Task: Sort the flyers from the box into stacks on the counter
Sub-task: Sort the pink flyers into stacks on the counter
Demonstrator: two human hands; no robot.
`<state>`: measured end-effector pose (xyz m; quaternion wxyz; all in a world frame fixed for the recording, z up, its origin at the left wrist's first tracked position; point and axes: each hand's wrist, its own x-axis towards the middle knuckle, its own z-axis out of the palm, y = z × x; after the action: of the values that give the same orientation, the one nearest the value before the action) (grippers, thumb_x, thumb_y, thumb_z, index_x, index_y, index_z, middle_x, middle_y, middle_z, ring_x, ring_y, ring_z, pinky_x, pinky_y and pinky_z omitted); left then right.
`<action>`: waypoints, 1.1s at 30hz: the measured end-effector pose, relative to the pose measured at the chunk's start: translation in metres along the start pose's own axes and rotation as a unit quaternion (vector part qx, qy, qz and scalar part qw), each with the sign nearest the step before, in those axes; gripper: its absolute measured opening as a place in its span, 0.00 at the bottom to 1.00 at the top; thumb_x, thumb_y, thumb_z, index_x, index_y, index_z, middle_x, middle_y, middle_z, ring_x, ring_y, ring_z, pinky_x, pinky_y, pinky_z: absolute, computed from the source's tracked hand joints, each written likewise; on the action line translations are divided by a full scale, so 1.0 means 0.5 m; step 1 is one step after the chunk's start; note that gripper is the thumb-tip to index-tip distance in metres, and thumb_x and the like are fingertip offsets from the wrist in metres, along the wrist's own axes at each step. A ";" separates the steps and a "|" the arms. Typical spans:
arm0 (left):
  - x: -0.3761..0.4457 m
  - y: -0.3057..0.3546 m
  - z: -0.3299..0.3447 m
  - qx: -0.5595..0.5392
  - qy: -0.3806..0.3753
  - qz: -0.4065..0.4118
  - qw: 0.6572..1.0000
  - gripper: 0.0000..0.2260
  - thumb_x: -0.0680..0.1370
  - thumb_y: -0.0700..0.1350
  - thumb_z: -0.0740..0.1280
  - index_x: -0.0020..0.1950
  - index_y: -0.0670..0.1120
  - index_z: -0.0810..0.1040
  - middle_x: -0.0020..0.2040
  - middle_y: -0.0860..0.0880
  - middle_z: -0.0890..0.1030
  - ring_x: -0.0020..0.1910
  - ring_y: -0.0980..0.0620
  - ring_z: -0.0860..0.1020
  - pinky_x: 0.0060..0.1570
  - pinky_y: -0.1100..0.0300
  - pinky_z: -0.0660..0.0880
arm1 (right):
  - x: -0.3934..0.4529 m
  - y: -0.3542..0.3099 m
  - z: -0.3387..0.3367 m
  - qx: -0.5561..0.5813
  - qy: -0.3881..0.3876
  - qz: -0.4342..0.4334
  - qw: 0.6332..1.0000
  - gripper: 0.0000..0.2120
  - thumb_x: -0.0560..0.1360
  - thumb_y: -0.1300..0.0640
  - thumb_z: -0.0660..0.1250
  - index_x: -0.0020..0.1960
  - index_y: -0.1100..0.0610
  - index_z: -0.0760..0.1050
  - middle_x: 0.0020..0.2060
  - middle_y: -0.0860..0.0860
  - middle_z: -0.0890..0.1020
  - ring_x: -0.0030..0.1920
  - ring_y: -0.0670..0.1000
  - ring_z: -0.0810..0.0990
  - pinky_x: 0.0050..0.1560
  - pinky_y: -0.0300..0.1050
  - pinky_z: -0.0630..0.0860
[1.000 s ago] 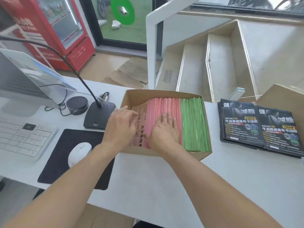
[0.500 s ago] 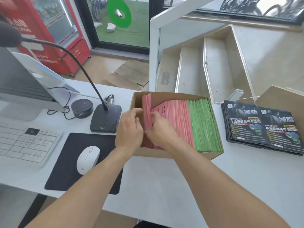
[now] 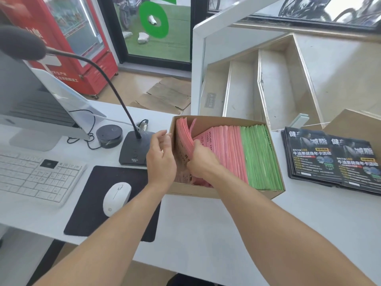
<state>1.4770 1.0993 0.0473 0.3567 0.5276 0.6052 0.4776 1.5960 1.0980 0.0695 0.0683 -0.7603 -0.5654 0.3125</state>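
Two hands are seen at a cardboard box (image 3: 208, 194) on the white counter (image 3: 206, 234). A leaning bundle of pink flyers (image 3: 183, 133) at the box's left end is gripped by the right hand (image 3: 203, 159), whose fingers are curled into the bundle. The left hand (image 3: 161, 156) is held just outside the box's left wall, fingers loosely bent, nothing grasped. Further pink flyers (image 3: 231, 149) and green flyers (image 3: 259, 157) are packed upright to the right of the right hand. A stack of black flyers (image 3: 329, 157) is laid on the counter beyond the box, well right of both hands. A microphone base (image 3: 134, 150) and mouse (image 3: 116, 198) are placed left of the left hand.
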 end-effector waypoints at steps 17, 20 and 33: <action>-0.224 0.176 0.204 -0.089 -0.472 0.040 0.876 0.18 0.70 0.35 0.79 0.57 0.48 0.85 0.53 0.51 0.87 0.55 0.50 0.85 0.58 0.49 0.81 | -0.345 0.413 -0.398 -0.199 -0.011 -0.049 0.979 0.19 0.76 0.54 0.68 0.58 0.34 0.67 0.41 0.35 0.77 0.44 0.45 0.78 0.46 0.50 0.78; -0.329 0.139 0.311 -0.131 -0.450 0.014 0.883 0.17 0.69 0.43 0.80 0.56 0.54 0.86 0.52 0.50 0.87 0.55 0.47 0.84 0.57 0.45 0.81 | -0.343 0.545 -0.381 -0.182 0.050 -0.001 0.982 0.14 0.74 0.53 0.69 0.55 0.39 0.71 0.44 0.37 0.80 0.46 0.48 0.78 0.45 0.48 0.75; -0.409 0.014 0.433 -0.045 -0.359 -0.034 0.932 0.24 0.69 0.37 0.80 0.60 0.56 0.80 0.54 0.50 0.84 0.53 0.55 0.82 0.61 0.56 0.77 | -0.342 0.850 -0.201 0.252 0.192 0.020 0.948 0.16 0.70 0.63 0.80 0.49 0.46 0.81 0.44 0.34 0.84 0.49 0.36 0.80 0.50 0.27 0.72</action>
<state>1.7203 0.9424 -0.0234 0.5895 0.6264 0.4320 0.2710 1.9704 0.8192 0.0232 0.3584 -0.7750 -0.4293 0.2944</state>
